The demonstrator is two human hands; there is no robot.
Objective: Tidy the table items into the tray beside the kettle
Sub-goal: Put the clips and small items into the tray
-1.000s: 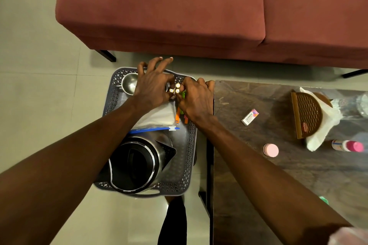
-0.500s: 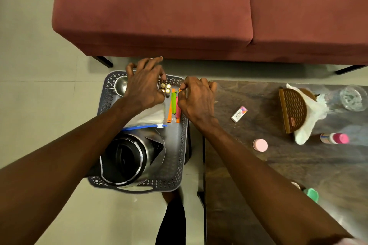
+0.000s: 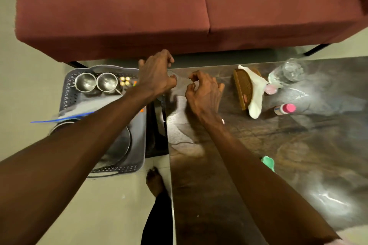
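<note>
Grey perforated tray [image 3: 68,93] on the floor, just left of the dark glossy table [image 3: 258,155]. Landmark: the tray. At its far end, two steel cups [image 3: 85,82] side by side; right of them a cluster of small round yellowish caps [image 3: 124,81], with a bit of orange and green just beside. Nearer in the tray, a clear bag with a blue strip [image 3: 63,119]; steel kettle [image 3: 119,145] at the near end, mostly hidden under the left forearm.

Left hand [image 3: 154,74] over the far right corner of the tray, reaching toward the table edge; fingers curled loosely, nothing visibly held. Right hand [image 3: 205,90] over the table just right of the tray, fingers hooked like a claw, thumb and forefinger apart, nothing seen between them. Both blurred with motion, so a small item under the right palm cannot be ruled out.

Further right of the tray, on the table: brown woven holder [image 3: 244,89] tilted on edge with a white napkin [image 3: 255,95] draped beside it; clear glass [image 3: 292,70] beyond it; small bottle with a pink cap [image 3: 285,109] lying on its side, well apart from the tray; small pink round item [image 3: 270,89] near the napkin, possibly a lid. Green item [image 3: 268,162] at the right forearm's edge.

Red sofa [image 3: 139,10] beyond the tray. Bare foot [image 3: 155,181] on the floor just near of it.
</note>
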